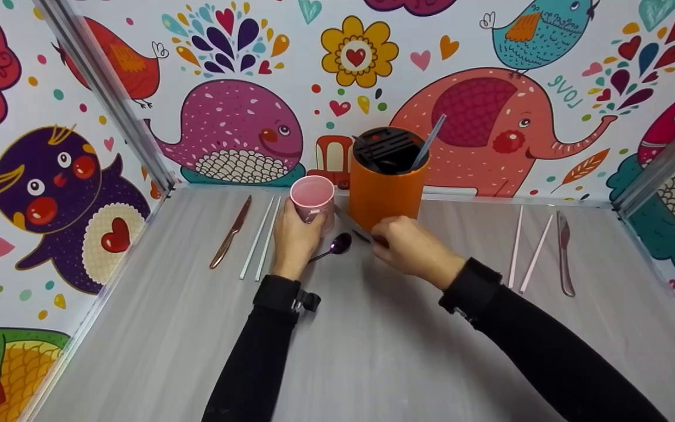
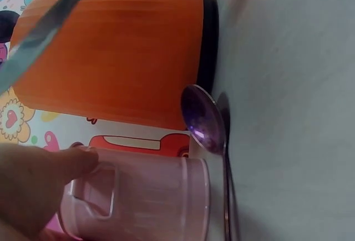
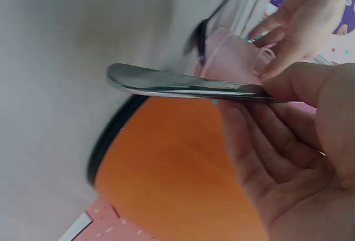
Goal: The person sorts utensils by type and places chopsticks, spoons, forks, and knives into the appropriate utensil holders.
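Observation:
My left hand (image 1: 297,237) grips a translucent pink cup (image 1: 314,196), its thumb by the small handle, as the left wrist view shows. The cup's open top faces up. My right hand (image 1: 411,246) pinches a metal table knife (image 3: 177,84) between thumb and fingers, in front of the orange utensil holder (image 1: 385,196). One end of the knife points toward the cup in the head view. A dark purple spoon (image 2: 202,120) lies on the table between the cup and the holder. Part of its handle is hidden behind my left hand in the head view.
A pale stick (image 1: 431,139) stands in the holder's black slotted top (image 1: 390,151). On the left lie a copper-coloured knife (image 1: 232,231) and two pale chopsticks (image 1: 257,237). Two pinkish chopsticks (image 1: 537,253) and another knife (image 1: 564,252) lie on the right. Patterned walls bound the table.

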`<move>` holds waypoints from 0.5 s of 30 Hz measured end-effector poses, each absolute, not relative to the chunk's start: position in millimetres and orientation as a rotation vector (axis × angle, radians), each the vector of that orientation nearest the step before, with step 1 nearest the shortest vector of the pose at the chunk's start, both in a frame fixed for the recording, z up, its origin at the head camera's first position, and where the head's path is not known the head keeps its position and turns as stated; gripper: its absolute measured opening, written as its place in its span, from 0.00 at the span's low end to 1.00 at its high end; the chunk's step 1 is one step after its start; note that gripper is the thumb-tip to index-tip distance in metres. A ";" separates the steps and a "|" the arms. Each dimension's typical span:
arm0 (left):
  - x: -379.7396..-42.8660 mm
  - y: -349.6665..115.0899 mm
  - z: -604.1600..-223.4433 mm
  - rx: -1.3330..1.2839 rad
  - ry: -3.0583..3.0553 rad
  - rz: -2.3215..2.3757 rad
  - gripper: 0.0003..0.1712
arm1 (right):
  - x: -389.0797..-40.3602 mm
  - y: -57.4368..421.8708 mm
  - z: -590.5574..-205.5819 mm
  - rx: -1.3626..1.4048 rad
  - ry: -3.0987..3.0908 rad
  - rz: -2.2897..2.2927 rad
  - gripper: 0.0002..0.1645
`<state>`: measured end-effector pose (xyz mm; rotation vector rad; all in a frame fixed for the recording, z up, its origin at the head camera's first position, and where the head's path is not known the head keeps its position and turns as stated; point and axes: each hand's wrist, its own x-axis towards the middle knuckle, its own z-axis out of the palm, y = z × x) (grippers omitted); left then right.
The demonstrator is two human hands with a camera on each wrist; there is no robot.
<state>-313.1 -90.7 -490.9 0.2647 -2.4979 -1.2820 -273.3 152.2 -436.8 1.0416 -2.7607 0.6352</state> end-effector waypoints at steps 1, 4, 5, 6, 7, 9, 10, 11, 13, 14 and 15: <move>-313.1 -90.3 -490.9 0.262 -2.498 -1.285 0.45 | -274.5 149.5 -435.2 1.034 -2.738 0.665 0.03; -312.6 -89.5 -490.5 0.258 -2.493 -1.308 0.45 | -278.9 140.9 -430.2 1.008 -2.669 0.776 0.04; -312.3 -89.3 -490.1 0.259 -2.492 -1.317 0.45 | -280.6 137.8 -428.3 0.996 -2.643 0.814 0.05; -312.4 -89.3 -490.3 0.259 -2.489 -1.320 0.45 | -282.2 134.7 -426.4 0.981 -2.621 0.849 0.06; -312.6 -89.3 -490.4 0.258 -2.487 -1.323 0.45 | -283.5 131.5 -424.4 0.962 -2.597 0.881 0.07; -312.4 -89.5 -490.5 0.264 -2.489 -1.326 0.45 | -285.7 125.4 -420.5 0.920 -2.546 0.945 0.08; -312.3 -89.7 -490.6 0.266 -2.490 -1.329 0.46 | -286.4 122.2 -418.5 0.900 -2.517 0.971 0.09; -312.3 -90.0 -490.6 0.269 -2.492 -1.330 0.46 | -286.6 119.0 -416.2 0.881 -2.490 0.994 0.10; -312.3 -90.6 -490.7 0.270 -2.490 -1.325 0.45 | -286.7 112.4 -412.3 0.862 -2.425 1.027 0.11; -312.3 -90.9 -490.6 0.267 -2.486 -1.324 0.45 | -286.7 109.0 -410.4 0.857 -2.389 1.037 0.11; -312.6 -91.2 -490.8 0.261 -2.479 -1.319 0.45 | -286.9 105.5 -408.6 0.853 -2.351 1.038 0.11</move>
